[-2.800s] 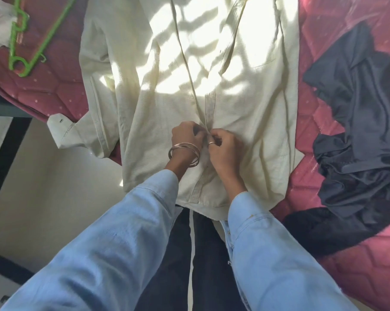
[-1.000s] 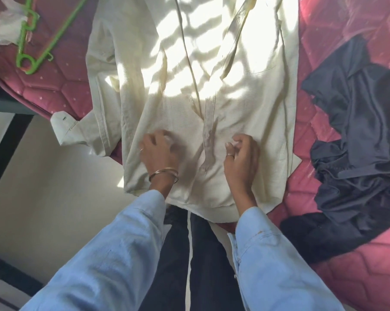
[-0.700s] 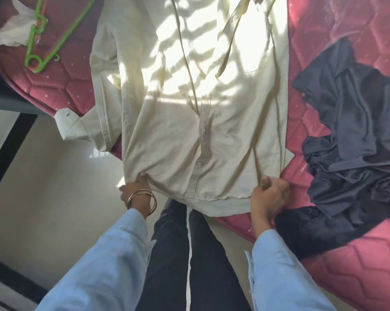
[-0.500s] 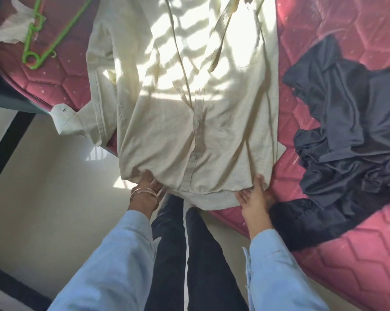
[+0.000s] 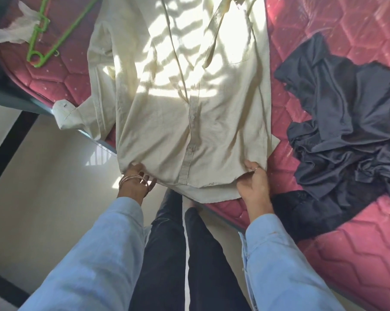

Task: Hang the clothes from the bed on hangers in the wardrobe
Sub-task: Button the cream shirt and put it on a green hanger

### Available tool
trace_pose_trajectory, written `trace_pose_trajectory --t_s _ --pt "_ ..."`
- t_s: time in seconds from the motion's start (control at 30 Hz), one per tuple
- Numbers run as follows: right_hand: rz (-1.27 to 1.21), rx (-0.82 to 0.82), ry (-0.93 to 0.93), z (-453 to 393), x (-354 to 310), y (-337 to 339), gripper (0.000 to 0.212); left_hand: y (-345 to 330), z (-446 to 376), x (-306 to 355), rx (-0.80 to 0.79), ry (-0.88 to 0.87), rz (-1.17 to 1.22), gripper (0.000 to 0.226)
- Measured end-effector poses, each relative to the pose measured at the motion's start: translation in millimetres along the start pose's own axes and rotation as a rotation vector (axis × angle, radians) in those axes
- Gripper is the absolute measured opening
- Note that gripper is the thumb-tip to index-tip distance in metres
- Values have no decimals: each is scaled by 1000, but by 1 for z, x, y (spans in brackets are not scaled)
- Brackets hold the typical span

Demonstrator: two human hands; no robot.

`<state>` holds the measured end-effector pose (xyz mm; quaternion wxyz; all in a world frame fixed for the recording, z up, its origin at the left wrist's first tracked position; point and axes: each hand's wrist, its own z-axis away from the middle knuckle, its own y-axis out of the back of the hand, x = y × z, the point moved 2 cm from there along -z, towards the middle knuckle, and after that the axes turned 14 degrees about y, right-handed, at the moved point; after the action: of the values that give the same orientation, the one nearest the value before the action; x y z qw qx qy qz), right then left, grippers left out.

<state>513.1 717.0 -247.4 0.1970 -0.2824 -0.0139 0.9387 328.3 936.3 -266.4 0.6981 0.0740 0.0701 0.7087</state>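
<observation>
A cream button-up shirt [image 5: 189, 104] lies flat, front up, on the red quilted mattress [image 5: 346, 254], its hem hanging over the bed's near edge. My left hand [image 5: 137, 179], with bangles on the wrist, grips the hem's left corner from underneath. My right hand [image 5: 253, 184] pinches the hem's right corner, thumb on top. A green plastic hanger [image 5: 52, 39] lies on the mattress at the far left, apart from the shirt. A crumpled dark garment [image 5: 346, 122] lies on the mattress to the right.
A white cloth [image 5: 16, 30] lies by the hanger's hook. The bed frame edge [image 5: 14, 96] runs along the left. Pale floor [image 5: 43, 198] with a dark stripe lies below, and my dark-trousered legs stand against the bed.
My hands left the shirt's button placket, slid outward and down, and now hold the two bottom corners of the hem. The shirt's lower part has been pulled flatter.
</observation>
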Motion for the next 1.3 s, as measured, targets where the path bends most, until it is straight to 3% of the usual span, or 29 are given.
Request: trace_pose_trajectory --t_s 0.07,0.17,0.2,0.27,0.33,0.37,0.43,0.53,0.6,0.67,0.73,0.8,0.87,0.93,0.97,1.07,1.13,1.23,1.3 --pt "25 60 18 1 2 6 25 1 3 2 -21 -22 113 25" --pt "66 93 41 -4 3 16 38 8 3 9 121 -121 353 17" --pt "24 102 61 -6 3 19 34 10 5 11 98 -163 430 15" --pt "78 55 106 -4 -3 28 20 13 14 8 -93 -242 564 15" --pt "420 46 170 3 -9 32 17 22 21 1 -116 -262 448 16" --pt "667 56 260 5 -11 38 19 31 20 -3 8 -274 226 25" --pt "795 261 261 0 -6 61 37 43 19 -15 251 -264 -136 34" --pt "1102 503 226 11 -12 64 40 54 17 -18 574 -261 -193 37" --pt "1288 524 355 20 -16 55 48 58 13 -13 728 -230 -249 47" --pt "1517 522 582 28 -18 41 58 46 24 -9 887 -260 -476 55" --pt "1688 392 843 32 -15 13 57 34 30 -2 995 -501 -729 49" --pt "1631 38 1039 30 -1 -22 42 13 29 10 847 -815 -898 39" --pt "1422 -379 1034 26 17 -57 24 -17 30 18 485 -1136 -1004 29" --pt "1333 -603 970 25 35 -94 12 -47 31 27 194 -1284 -1050 25" --pt "1320 -655 943 25 44 -112 13 -61 30 34 110 -1244 -1056 26" --pt "1428 -600 881 17 70 -147 27 -96 26 47 -38 -1020 -1074 32" --pt "1503 -481 876 10 77 -156 24 -110 20 54 -67 -988 -1124 33" --pt "1346 -331 773 -2 74 -155 8 -123 19 56 -69 -1042 -1212 24" --pt "1213 -249 711 -8 68 -147 34 -129 21 54 -27 -1071 -1288 19"
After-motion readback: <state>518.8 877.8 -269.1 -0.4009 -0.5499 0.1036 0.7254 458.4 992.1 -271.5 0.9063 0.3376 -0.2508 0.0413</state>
